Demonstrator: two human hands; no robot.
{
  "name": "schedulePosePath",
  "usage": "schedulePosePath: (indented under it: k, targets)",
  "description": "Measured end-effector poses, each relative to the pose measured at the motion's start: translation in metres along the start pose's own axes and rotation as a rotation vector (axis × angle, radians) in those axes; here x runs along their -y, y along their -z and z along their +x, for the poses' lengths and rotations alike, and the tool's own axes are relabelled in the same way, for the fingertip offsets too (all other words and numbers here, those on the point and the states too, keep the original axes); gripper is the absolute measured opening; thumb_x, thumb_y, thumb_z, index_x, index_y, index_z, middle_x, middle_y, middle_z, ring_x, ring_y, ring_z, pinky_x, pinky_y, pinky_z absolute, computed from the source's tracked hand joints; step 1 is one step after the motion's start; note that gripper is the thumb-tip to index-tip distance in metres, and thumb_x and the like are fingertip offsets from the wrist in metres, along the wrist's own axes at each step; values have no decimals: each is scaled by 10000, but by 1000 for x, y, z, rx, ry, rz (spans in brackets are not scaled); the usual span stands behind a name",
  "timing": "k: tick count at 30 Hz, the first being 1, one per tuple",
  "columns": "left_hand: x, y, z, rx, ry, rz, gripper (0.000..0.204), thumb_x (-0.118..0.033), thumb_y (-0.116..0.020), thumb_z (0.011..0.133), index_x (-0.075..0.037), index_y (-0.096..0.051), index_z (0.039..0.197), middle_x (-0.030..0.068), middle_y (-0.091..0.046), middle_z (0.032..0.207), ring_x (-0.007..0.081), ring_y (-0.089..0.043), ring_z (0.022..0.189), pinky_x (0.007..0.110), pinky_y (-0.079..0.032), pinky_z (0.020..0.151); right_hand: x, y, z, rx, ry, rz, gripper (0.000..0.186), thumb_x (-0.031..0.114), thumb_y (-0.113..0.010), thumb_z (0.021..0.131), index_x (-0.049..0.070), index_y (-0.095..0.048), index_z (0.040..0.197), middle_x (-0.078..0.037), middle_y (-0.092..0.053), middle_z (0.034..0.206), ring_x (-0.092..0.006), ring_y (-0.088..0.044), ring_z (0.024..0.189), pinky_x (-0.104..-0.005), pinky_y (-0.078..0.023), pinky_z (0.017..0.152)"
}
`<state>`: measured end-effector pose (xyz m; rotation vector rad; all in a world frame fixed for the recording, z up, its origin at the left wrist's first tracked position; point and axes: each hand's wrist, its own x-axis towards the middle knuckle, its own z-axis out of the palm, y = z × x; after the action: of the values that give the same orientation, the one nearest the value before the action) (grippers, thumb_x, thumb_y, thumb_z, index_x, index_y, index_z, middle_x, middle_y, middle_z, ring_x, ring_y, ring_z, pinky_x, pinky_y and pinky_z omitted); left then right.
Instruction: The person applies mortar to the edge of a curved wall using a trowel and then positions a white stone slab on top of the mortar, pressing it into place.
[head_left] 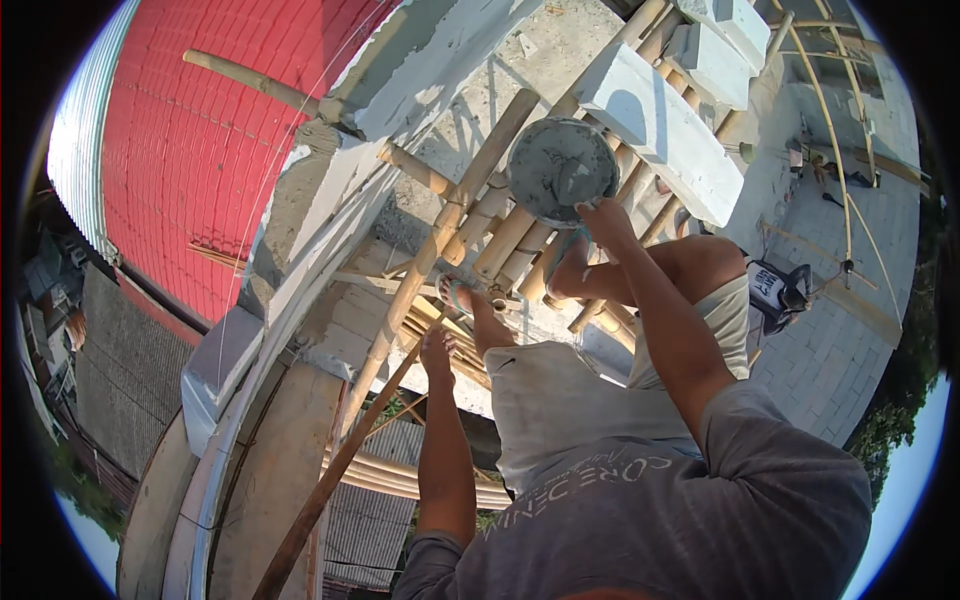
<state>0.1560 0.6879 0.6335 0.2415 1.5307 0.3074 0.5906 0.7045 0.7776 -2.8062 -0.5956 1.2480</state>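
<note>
My right hand (600,215) grips the near rim of a round bucket (540,150) of wet grey mortar, which is among bamboo poles. My left hand (437,348) is closed on a slanting dark wooden pole (342,465) on the left side of my body. Just beyond it my feet, in sandals, are on the bamboo scaffold (504,242). A long pale block (660,140) lies on the poles at the right of the bucket, with more blocks (708,70) behind it.
A red tiled roof (200,130) and concrete ledge (360,180) are at left. Far below on the right are a paved floor (830,280), long poles (840,180) and a dark bundle (780,295). Corrugated roofing (370,510) shows below the scaffold beside my left arm.
</note>
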Motion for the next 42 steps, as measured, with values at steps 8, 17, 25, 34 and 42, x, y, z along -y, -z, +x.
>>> schedulePosePath:
  k: [8, 17, 25, 34, 42]
  targets:
    - [-19, -9, -4, -26, -28, -49, 254, -239, -522, 968, -23, -548, 1099, 59, -609, 877, 94, -556, 648, 211, -409, 519, 24, -29, -54, -119, -60, 901, 321, 312, -607, 907, 1, -592, 832, -12, -547, 656, -169, -521, 508, -312, -461, 547]
    - [-24, -14, -8, -42, -90, -75, 230, -230, -539, 962, -34, -568, 1078, 19, -581, 797, 80, -519, 599, 198, -385, 496, 181, 87, 59, -718, 863, -113, 348, 434, -626, 850, 159, -663, 1061, -54, -642, 948, -275, -660, 810, -395, -542, 694]
    - [4, 15, -11, -50, -18, -179, 148, -224, -554, 951, -77, -566, 956, 9, -562, 724, 71, -500, 557, 190, -359, 458, 229, 138, 120, -910, 631, -550, 368, 416, -690, 806, 257, -682, 1138, -36, -587, 1052, -204, -560, 1096, -413, -509, 833]
    - [8, 10, -11, -40, -28, -176, 208, -254, -555, 947, -61, -576, 1020, 15, -580, 778, 72, -520, 589, 197, -394, 499, 177, 45, 113, -677, 343, -180, 396, 413, -711, 787, 149, -701, 1081, -80, -576, 1042, -258, -570, 1072, -416, -522, 825]
    - [-21, -15, -7, -105, -72, -120, 195, -241, -552, 952, -66, -610, 1017, 33, -621, 786, 84, -544, 592, 193, -409, 492, 59, 4, -18, -435, 212, 56, 507, 428, -583, 868, 5, -645, 1141, -199, -658, 1038, -367, -627, 991, -459, -481, 864]
